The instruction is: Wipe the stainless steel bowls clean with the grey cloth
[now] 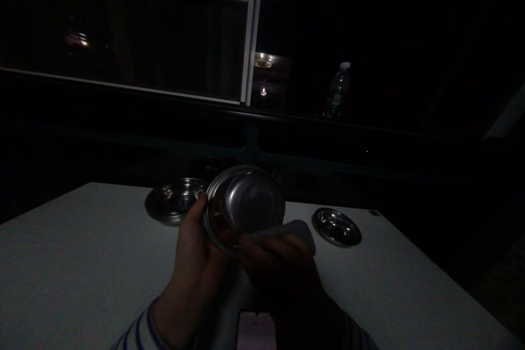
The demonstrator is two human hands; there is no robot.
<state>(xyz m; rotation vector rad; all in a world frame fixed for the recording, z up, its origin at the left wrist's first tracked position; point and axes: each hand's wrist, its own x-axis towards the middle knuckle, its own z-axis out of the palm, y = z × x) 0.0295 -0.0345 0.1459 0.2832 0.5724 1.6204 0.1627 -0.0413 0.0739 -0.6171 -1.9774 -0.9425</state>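
My left hand (pixel 196 251) grips a round steel plate (pixel 250 197) by its left rim and holds it tilted up above the table, its face toward me. My right hand (pixel 279 262) is closed on a grey cloth (pixel 293 229) pressed against the plate's lower right edge. Both hands are dim in the low light. A striped sleeve shows at my left wrist.
A white table (pixel 82 262) lies under the hands. A stack of steel plates (pixel 174 199) sits behind on the left, a single steel plate (pixel 337 226) on the right. A phone-like object (pixel 256 331) lies near the front edge. A water bottle (pixel 338 91) stands on a dark ledge behind.
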